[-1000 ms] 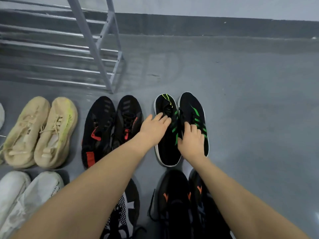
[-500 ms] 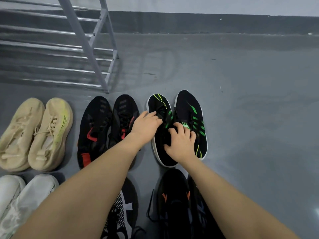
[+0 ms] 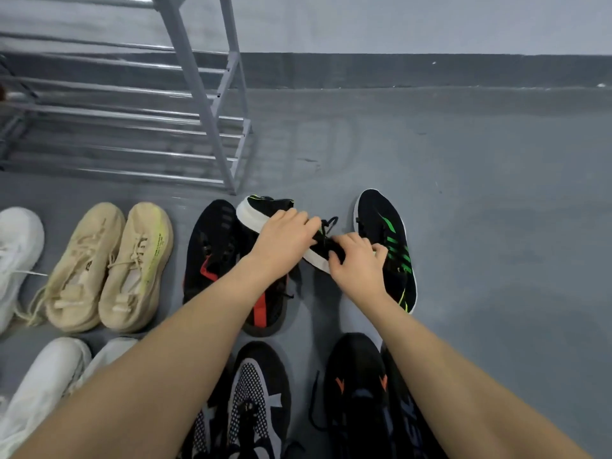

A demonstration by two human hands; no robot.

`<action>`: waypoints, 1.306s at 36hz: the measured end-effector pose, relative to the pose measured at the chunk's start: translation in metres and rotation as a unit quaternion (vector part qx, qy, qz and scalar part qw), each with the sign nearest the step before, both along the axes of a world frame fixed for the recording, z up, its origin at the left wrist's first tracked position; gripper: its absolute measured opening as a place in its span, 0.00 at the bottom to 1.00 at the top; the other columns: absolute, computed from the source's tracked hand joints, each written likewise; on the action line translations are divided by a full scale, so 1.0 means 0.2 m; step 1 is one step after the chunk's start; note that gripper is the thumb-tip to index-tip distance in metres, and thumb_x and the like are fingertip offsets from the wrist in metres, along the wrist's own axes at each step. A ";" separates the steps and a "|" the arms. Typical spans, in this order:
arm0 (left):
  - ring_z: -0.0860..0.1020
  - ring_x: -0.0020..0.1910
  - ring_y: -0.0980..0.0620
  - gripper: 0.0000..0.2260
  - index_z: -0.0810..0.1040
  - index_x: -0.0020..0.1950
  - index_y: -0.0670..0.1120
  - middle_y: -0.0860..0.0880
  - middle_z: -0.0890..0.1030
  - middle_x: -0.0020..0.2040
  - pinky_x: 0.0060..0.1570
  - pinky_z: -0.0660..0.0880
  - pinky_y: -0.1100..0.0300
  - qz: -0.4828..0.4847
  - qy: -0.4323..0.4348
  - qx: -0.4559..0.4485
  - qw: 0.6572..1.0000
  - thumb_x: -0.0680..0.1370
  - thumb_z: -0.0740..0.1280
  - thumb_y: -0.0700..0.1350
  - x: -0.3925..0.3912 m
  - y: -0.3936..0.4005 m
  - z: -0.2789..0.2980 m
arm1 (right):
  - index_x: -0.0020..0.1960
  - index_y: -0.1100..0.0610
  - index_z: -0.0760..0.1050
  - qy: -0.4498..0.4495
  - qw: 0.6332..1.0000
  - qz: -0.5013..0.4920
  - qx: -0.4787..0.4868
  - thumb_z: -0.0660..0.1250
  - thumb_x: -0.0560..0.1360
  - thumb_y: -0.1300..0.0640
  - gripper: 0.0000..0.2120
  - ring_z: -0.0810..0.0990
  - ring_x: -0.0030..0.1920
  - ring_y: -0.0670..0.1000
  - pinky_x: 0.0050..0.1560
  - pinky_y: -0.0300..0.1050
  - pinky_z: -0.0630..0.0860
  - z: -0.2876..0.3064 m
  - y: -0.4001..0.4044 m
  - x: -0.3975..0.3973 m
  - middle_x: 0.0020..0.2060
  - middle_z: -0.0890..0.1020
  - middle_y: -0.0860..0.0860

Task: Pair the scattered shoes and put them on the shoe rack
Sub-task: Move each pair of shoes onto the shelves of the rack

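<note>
A black shoe with green stripes [image 3: 265, 208] is lifted off the floor and tipped on its side, white sole facing left. My left hand [image 3: 284, 238] grips its middle from above. My right hand [image 3: 357, 260] holds its heel end, fingers curled at the collar near the laces. Its partner, the second black-and-green shoe [image 3: 387, 246], lies flat on the grey floor just right of my right hand. The metal shoe rack [image 3: 205, 94] stands at the back left, its rails bare.
On the floor sit a black-and-red pair [image 3: 212, 246], a beige pair [image 3: 109, 266], white shoes [image 3: 16, 253] at the far left, a black-and-white mesh shoe [image 3: 255, 399] and a black pair with orange marks [image 3: 357, 389]. A grey wall runs behind.
The left black-and-green shoe has been picked up from beside its partner and turned onto its side. Both hands moved onto it, and the view shifted so more of the rack shows.
</note>
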State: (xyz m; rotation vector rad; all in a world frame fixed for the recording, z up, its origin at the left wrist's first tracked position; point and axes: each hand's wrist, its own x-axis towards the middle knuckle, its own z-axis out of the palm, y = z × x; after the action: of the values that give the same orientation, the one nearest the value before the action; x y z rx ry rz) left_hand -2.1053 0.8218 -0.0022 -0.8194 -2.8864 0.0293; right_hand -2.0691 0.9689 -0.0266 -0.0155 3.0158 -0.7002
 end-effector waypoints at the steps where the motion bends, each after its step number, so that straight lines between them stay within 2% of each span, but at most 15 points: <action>1: 0.77 0.33 0.47 0.16 0.76 0.38 0.44 0.48 0.77 0.32 0.33 0.72 0.59 0.006 0.006 0.000 1.000 0.61 0.80 0.49 0.01 -0.01 0.01 | 0.60 0.51 0.75 -0.011 1.000 0.003 -0.009 0.60 0.76 0.56 0.14 0.72 0.58 0.53 0.57 0.48 0.57 0.01 -0.02 -0.01 0.56 0.77 0.48; 3: 0.78 0.37 0.46 0.15 0.76 0.40 0.44 0.48 0.78 0.35 0.36 0.72 0.58 0.021 0.005 -0.012 1.000 0.65 0.77 0.50 0.01 -0.03 0.01 | 0.59 0.51 0.75 -0.034 0.999 0.020 -0.003 0.59 0.75 0.58 0.15 0.71 0.59 0.54 0.56 0.48 0.59 0.03 -0.05 -0.04 0.55 0.77 0.49; 5: 0.78 0.36 0.48 0.16 0.76 0.40 0.45 0.48 0.78 0.35 0.35 0.72 0.59 0.024 0.005 -0.021 0.999 0.64 0.78 0.52 0.03 -0.06 0.03 | 0.55 0.53 0.76 -0.044 0.998 0.031 0.026 0.58 0.75 0.60 0.12 0.71 0.57 0.54 0.54 0.48 0.60 0.03 -0.08 -0.06 0.52 0.77 0.49; 8: 0.76 0.52 0.47 0.14 0.72 0.54 0.44 0.47 0.79 0.50 0.49 0.70 0.56 0.054 -0.090 -0.024 0.994 0.77 0.66 0.52 0.05 -0.09 0.03 | 0.54 0.54 0.74 -0.035 0.997 0.035 0.061 0.57 0.75 0.62 0.11 0.70 0.57 0.54 0.53 0.49 0.60 0.03 -0.11 -0.05 0.53 0.75 0.49; 11: 0.73 0.59 0.45 0.16 0.70 0.60 0.44 0.46 0.76 0.57 0.53 0.69 0.55 0.086 -0.148 -0.023 0.985 0.78 0.63 0.52 0.05 -0.16 0.04 | 0.57 0.53 0.73 -0.019 0.996 0.043 0.070 0.58 0.77 0.63 0.12 0.68 0.58 0.53 0.53 0.48 0.59 0.04 -0.13 -0.03 0.55 0.73 0.49; 14: 0.71 0.62 0.45 0.16 0.70 0.62 0.45 0.47 0.75 0.60 0.55 0.69 0.53 0.091 -0.178 -0.077 0.977 0.78 0.62 0.51 0.03 -0.23 0.06 | 0.56 0.53 0.74 0.014 0.998 0.042 0.054 0.58 0.76 0.65 0.13 0.68 0.56 0.54 0.50 0.48 0.57 0.04 -0.15 -0.03 0.54 0.73 0.50; 17: 0.72 0.62 0.45 0.14 0.70 0.62 0.46 0.47 0.76 0.59 0.55 0.67 0.53 0.075 -0.164 -0.117 0.977 0.79 0.61 0.50 0.05 -0.27 0.07 | 0.50 0.55 0.76 0.070 0.995 0.040 0.061 0.62 0.71 0.69 0.12 0.70 0.52 0.58 0.47 0.48 0.56 0.05 -0.18 -0.02 0.50 0.75 0.52; 20: 0.76 0.58 0.45 0.14 0.69 0.63 0.46 0.47 0.77 0.57 0.51 0.69 0.54 0.055 -0.137 -0.113 0.983 0.80 0.59 0.51 0.09 -0.26 0.08 | 0.42 0.56 0.78 0.136 0.988 -0.007 0.078 0.68 0.65 0.69 0.11 0.73 0.45 0.61 0.45 0.54 0.65 0.06 -0.20 -0.03 0.44 0.76 0.56; 26: 0.77 0.56 0.45 0.11 0.71 0.59 0.45 0.48 0.78 0.55 0.41 0.65 0.56 0.087 -0.083 -0.066 0.991 0.81 0.58 0.48 0.09 -0.11 0.13 | 0.52 0.54 0.79 0.114 0.992 -0.054 0.012 0.61 0.75 0.64 0.12 0.72 0.47 0.57 0.47 0.48 0.62 0.13 -0.15 -0.13 0.48 0.71 0.54; 31: 0.77 0.56 0.44 0.10 0.70 0.60 0.44 0.47 0.78 0.57 0.40 0.65 0.56 0.122 -0.105 -0.036 0.986 0.79 0.61 0.42 0.06 0.09 0.10 | 0.55 0.58 0.79 0.067 0.993 -0.059 -0.077 0.62 0.78 0.59 0.10 0.77 0.45 0.58 0.47 0.53 0.74 0.12 0.00 -0.14 0.51 0.72 0.53; 33: 0.78 0.56 0.44 0.10 0.70 0.60 0.43 0.46 0.78 0.57 0.40 0.66 0.56 0.131 -0.116 -0.018 0.984 0.79 0.60 0.40 0.05 0.18 0.09 | 0.59 0.57 0.77 0.035 0.998 -0.039 -0.042 0.63 0.77 0.59 0.12 0.77 0.51 0.58 0.54 0.51 0.72 0.09 0.07 -0.13 0.55 0.72 0.53; 35: 0.78 0.55 0.43 0.09 0.70 0.59 0.42 0.45 0.78 0.57 0.41 0.67 0.55 0.151 -0.132 -0.001 0.980 0.79 0.60 0.38 0.04 0.26 0.07 | 0.65 0.54 0.72 -0.010 0.999 -0.043 0.010 0.63 0.76 0.60 0.17 0.72 0.61 0.56 0.63 0.51 0.64 0.05 0.13 -0.11 0.61 0.70 0.53; 37: 0.78 0.54 0.41 0.08 0.71 0.58 0.41 0.43 0.78 0.56 0.43 0.71 0.53 0.186 -0.154 0.026 0.970 0.79 0.61 0.37 0.04 0.33 0.04 | 0.68 0.54 0.67 -0.046 0.996 -0.067 0.033 0.64 0.75 0.58 0.21 0.68 0.65 0.55 0.66 0.51 0.59 0.01 0.18 -0.08 0.65 0.68 0.52; 42: 0.78 0.53 0.41 0.06 0.72 0.55 0.40 0.42 0.78 0.55 0.42 0.68 0.56 0.211 -0.205 0.095 0.951 0.79 0.61 0.38 0.08 0.47 -0.03 | 0.66 0.53 0.67 -0.137 0.986 -0.058 0.077 0.64 0.75 0.54 0.20 0.69 0.63 0.54 0.65 0.50 0.58 -0.09 0.27 -0.01 0.62 0.71 0.52; 47: 0.74 0.56 0.42 0.13 0.73 0.54 0.40 0.42 0.77 0.54 0.51 0.71 0.52 0.171 -0.283 0.127 0.935 0.80 0.61 0.50 0.15 0.45 -0.13 | 0.64 0.50 0.71 -0.109 0.992 -0.045 0.049 0.63 0.76 0.55 0.17 0.71 0.60 0.51 0.55 0.46 0.55 -0.13 0.32 0.04 0.59 0.72 0.49</action>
State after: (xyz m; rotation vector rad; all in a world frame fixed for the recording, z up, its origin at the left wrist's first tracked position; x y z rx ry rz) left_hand -2.0754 0.9116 -0.0292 -0.2997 -3.4174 -0.6301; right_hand -2.0616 1.0339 -0.0522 0.1881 2.8497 -0.5206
